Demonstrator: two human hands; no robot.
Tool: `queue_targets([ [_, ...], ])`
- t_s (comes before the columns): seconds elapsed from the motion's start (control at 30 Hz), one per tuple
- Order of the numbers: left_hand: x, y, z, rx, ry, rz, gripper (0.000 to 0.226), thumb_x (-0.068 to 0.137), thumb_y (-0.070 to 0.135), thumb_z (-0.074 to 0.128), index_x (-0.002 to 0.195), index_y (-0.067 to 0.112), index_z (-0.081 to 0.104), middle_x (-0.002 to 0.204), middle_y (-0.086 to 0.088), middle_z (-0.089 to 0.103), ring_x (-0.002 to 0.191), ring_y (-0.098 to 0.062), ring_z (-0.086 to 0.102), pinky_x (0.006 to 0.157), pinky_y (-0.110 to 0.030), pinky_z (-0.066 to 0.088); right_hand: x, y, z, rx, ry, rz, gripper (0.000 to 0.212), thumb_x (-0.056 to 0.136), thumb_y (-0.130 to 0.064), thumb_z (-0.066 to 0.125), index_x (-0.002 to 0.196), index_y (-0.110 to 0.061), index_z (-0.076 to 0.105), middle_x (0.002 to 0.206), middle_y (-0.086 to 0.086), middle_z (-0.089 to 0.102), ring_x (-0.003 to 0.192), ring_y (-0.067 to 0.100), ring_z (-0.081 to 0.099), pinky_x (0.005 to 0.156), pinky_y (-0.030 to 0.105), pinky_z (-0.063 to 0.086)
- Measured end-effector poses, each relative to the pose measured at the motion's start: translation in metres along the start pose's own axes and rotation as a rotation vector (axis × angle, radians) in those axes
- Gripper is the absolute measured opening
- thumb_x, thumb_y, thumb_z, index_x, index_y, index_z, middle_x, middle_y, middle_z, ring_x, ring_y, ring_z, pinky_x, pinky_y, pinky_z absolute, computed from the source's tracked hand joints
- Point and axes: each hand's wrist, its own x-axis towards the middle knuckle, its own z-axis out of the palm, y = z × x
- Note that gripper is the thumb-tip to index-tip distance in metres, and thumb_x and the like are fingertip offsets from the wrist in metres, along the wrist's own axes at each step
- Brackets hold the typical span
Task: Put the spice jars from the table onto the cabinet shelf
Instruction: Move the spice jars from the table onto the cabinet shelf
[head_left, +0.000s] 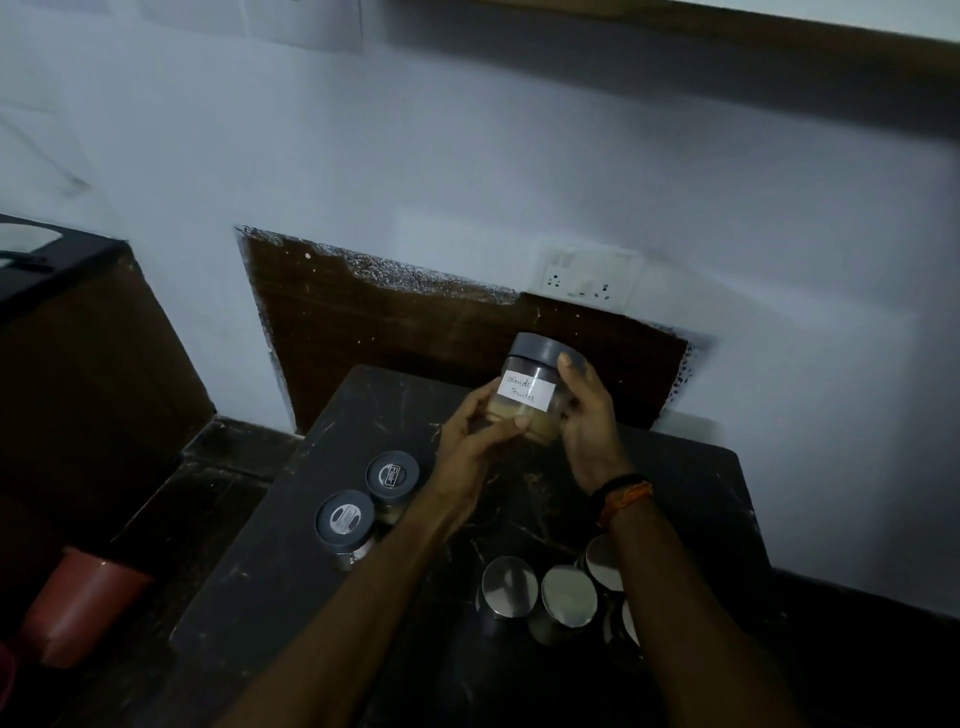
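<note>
We see a dark, scratched table (291, 582) pushed against a pale wall (467, 156), its far edge meeting a brown wooden panel (363, 332) and its left edge dropping to a dark floor where a reddish bucket (78, 608) stands. The middle of the tabletop, between the two groups of containers, lies bare; above it the air in front of the wall is open up to a wooden edge (727, 26) at the top of the view.

Both hands hold one spice jar (530, 389) aloft over the far part of the table. The left hand (467, 431) grips its lower body, thumb across the front; the right hand (587, 410) clasps the other side, a finger lying on the lid. The jar is clear with a grey lid, tilted slightly, holds a pale brown powder low down, and bears a white handwritten label (522, 391) that seems to read "coriander powder".

Two more grey-lidded jars (392, 475) (345, 519) stand touching near the left edge. Steel-lidded containers (509, 587) (569, 595) cluster near the right forearm.

We cannot count that cluster: the forearm, with a dark and orange wristband (626, 493), covers part of it. A wall socket (587, 278) is blurred, and the dim light hides the table's near edge. A dark counter (52, 270) at left is cut off.
</note>
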Motion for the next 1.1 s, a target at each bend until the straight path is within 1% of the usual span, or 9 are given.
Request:
queue_targets([
  [0.07, 0.001, 0.004, 0.003, -0.029, -0.013, -0.008, 0.066, 0.073, 0.031, 0.083, 0.133, 0.022, 0.058, 0.132, -0.011, 0.063, 0.122, -0.035, 0.060, 0.097, -0.048, 0.053, 0.000, -0.007, -0.004, 0.013, -0.035, -0.010, 0.051, 0.088, -0.044, 0.064, 0.132, -0.020, 0.058, 0.122, 0.008, 0.069, 0.111, 0.028, 0.067, 0.088, 0.041, 0.056],
  [0.17, 0.005, 0.010, 0.001, -0.042, -0.056, -0.009, 0.070, 0.072, 0.022, 0.086, 0.134, 0.021, 0.055, 0.129, -0.014, 0.065, 0.121, -0.038, 0.060, 0.101, -0.054, 0.049, 0.002, -0.013, -0.004, 0.055, -0.053, -0.008, 0.056, 0.086, -0.043, 0.066, 0.136, -0.022, 0.055, 0.129, 0.010, 0.064, 0.117, 0.030, 0.063, 0.095, 0.046, 0.053],
  [0.27, 0.012, 0.020, -0.001, 0.020, -0.101, 0.031, 0.070, 0.077, 0.009, 0.082, 0.138, 0.026, 0.052, 0.128, -0.019, 0.065, 0.121, -0.040, 0.060, 0.099, -0.050, 0.052, 0.008, -0.022, 0.003, 0.077, -0.041, -0.018, 0.065, 0.081, -0.044, 0.069, 0.141, -0.030, 0.050, 0.132, 0.004, 0.061, 0.114, 0.022, 0.066, 0.089, 0.039, 0.055],
  [0.4, 0.020, 0.047, 0.000, 0.110, -0.101, 0.090, 0.076, 0.074, 0.013, 0.085, 0.140, 0.030, 0.050, 0.128, -0.016, 0.065, 0.120, -0.034, 0.062, 0.098, -0.053, 0.053, 0.021, -0.040, 0.020, -0.033, -0.053, -0.095, 0.058, 0.082, -0.047, 0.066, 0.137, -0.032, 0.055, 0.134, 0.000, 0.061, 0.114, 0.016, 0.065, 0.084, 0.030, 0.055],
  [0.57, 0.039, 0.104, 0.005, 0.193, -0.144, 0.174, 0.083, 0.068, 0.016, 0.086, 0.140, 0.031, 0.049, 0.127, -0.009, 0.065, 0.118, -0.026, 0.064, 0.089, -0.039, 0.057, 0.044, -0.079, 0.052, -0.067, -0.067, -0.218, 0.049, 0.086, -0.042, 0.063, 0.132, -0.026, 0.060, 0.135, 0.003, 0.060, 0.118, 0.020, 0.061, 0.082, 0.025, 0.053],
  [0.77, 0.070, 0.188, 0.015, 0.295, -0.179, 0.264, 0.087, 0.061, 0.023, 0.089, 0.137, 0.039, 0.051, 0.132, -0.013, 0.059, 0.116, -0.027, 0.064, 0.084, -0.036, 0.059, 0.070, -0.144, 0.095, -0.137, -0.109, -0.379, 0.051, 0.086, -0.048, 0.059, 0.133, -0.028, 0.057, 0.134, 0.000, 0.059, 0.120, 0.023, 0.059, 0.088, 0.034, 0.053],
  [0.9, 0.088, 0.233, 0.023, 0.382, -0.191, 0.340, 0.088, 0.060, 0.030, 0.090, 0.137, 0.039, 0.049, 0.129, -0.010, 0.061, 0.120, -0.028, 0.061, 0.099, -0.048, 0.054, 0.080, -0.182, 0.118, -0.149, -0.113, -0.463, 0.051, 0.087, -0.045, 0.058, 0.134, -0.026, 0.057, 0.134, 0.003, 0.059, 0.117, 0.023, 0.060, 0.083, 0.030, 0.054],
  [1.0, 0.101, 0.265, 0.030, 0.433, -0.227, 0.380, 0.084, 0.063, 0.032, 0.090, 0.136, 0.036, 0.048, 0.125, -0.010, 0.065, 0.116, -0.026, 0.064, 0.100, -0.047, 0.054, 0.087, -0.209, 0.133, -0.150, -0.128, -0.507, 0.049, 0.086, -0.046, 0.059, 0.132, -0.028, 0.058, 0.130, 0.004, 0.062, 0.115, 0.025, 0.061, 0.077, 0.028, 0.053],
  [1.1, 0.114, 0.297, 0.036, 0.422, -0.270, 0.398, 0.074, 0.069, 0.035, 0.088, 0.133, 0.027, 0.051, 0.123, -0.014, 0.067, 0.113, -0.026, 0.067, 0.098, -0.046, 0.055, 0.096, -0.232, 0.144, -0.142, -0.130, -0.555, 0.046, 0.087, -0.046, 0.060, 0.129, -0.028, 0.060, 0.128, 0.004, 0.064, 0.116, 0.027, 0.061, 0.081, 0.034, 0.053],
])
